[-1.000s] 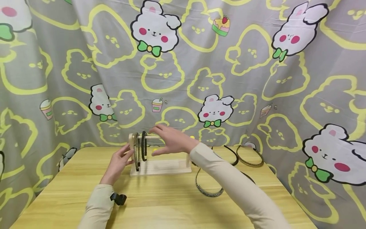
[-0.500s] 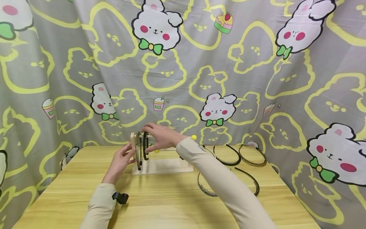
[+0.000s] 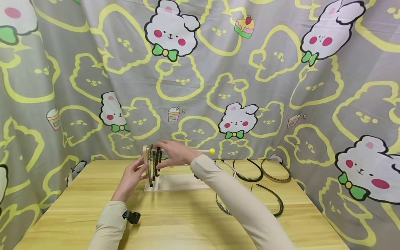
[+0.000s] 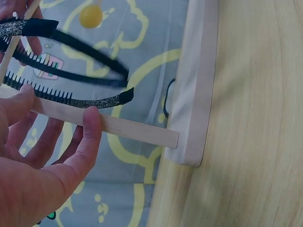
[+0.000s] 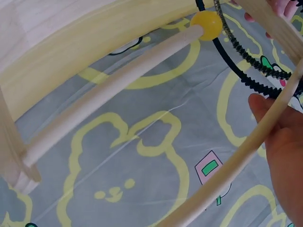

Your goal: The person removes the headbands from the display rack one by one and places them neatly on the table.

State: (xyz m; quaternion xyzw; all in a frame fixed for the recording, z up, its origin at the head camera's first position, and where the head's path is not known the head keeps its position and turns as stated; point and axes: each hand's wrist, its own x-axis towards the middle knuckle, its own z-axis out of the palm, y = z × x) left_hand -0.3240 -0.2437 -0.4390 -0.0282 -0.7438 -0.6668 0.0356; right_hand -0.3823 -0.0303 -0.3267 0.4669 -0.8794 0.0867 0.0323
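Note:
A wooden headband rack (image 3: 184,182) stands on the table, with several toothed headbands hanging at its left end. My left hand (image 3: 129,177) holds the rack's left upright (image 4: 142,132), with the thumb on one side and fingers on the other. Over the top rod reaches my right hand (image 3: 175,152), its thumb and fingers around a black headband (image 5: 232,61). A glittery headband (image 3: 150,166) hangs closest to the upright. In the left wrist view, the ends of several headbands dangle beside the upright. Part of the right hand's grip is hidden.
Right of the rack, a white headband (image 3: 233,169), a black headband (image 3: 250,179) and a brown headband (image 3: 276,179) lie on the table (image 3: 175,222). Nearer are a dark headband (image 3: 281,205) and a grey headband (image 3: 222,205), partly behind the right sleeve. Yellow ball (image 3: 212,151) tips the top rod.
My right hand has moved left along the rod and closed around the black headband, which now sits nearer the other headbands. The left hand stays on the upright.

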